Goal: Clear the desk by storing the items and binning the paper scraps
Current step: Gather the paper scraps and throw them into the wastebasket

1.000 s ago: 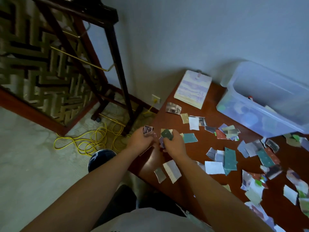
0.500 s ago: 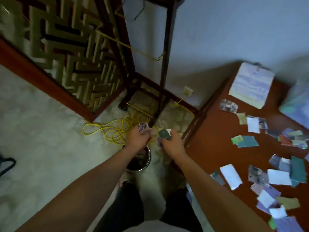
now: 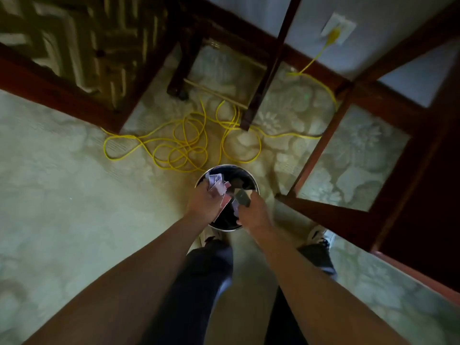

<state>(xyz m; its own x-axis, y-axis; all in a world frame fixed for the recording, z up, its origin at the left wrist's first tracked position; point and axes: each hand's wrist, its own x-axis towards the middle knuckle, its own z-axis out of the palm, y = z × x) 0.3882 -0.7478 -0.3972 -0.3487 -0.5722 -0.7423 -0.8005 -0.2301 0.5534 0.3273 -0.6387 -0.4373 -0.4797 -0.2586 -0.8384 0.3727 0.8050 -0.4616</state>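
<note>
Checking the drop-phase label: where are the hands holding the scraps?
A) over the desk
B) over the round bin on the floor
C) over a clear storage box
B: the left hand and right hand grip paper scraps directly above the round bin.

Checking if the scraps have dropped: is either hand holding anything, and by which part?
Both. The left hand grips a bunch of purplish scraps around its middle; the right hand pinches a dark green scrap by its near edge, above the bin.

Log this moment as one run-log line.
stage: binning | left grip holds pinkish paper scraps | right grip pinches dark green paper scrap | both above round black metal-rimmed bin | scraps not released
</note>
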